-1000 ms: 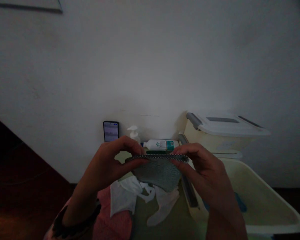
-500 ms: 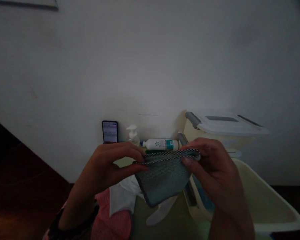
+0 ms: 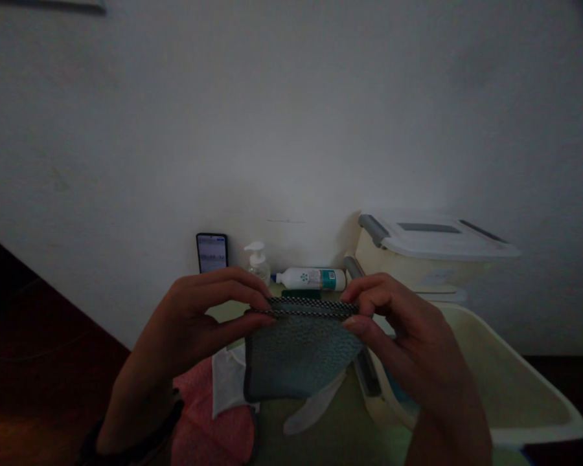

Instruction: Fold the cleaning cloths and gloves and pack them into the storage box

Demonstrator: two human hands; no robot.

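Note:
A grey-green textured cloth (image 3: 298, 356) hangs in front of me from its top edge. Two black-and-white braided bands run along that edge, one behind the other, with a narrow gap between; I cannot tell if it is a mitt or a folded cloth. My left hand (image 3: 214, 317) pinches the left end of the bands between thumb and fingers. At the right end, my right hand (image 3: 403, 336) grips them the same way. Beneath the cloth lie a red fabric piece (image 3: 211, 414), a white cloth (image 3: 227, 385) and a pale strip-shaped thing (image 3: 313, 409).
Against the wall stand a phone (image 3: 212, 252) and a clear pump bottle (image 3: 257, 260). A white bottle (image 3: 311, 279) lies on its side on the green tabletop (image 3: 330, 437). To the right are a lidded cream box (image 3: 418, 262) and an open cream bin (image 3: 505, 382).
The cloth has turned more squarely towards me and its bands are now nearly level. My right hand has shifted slightly left, and both hands keep their pinch.

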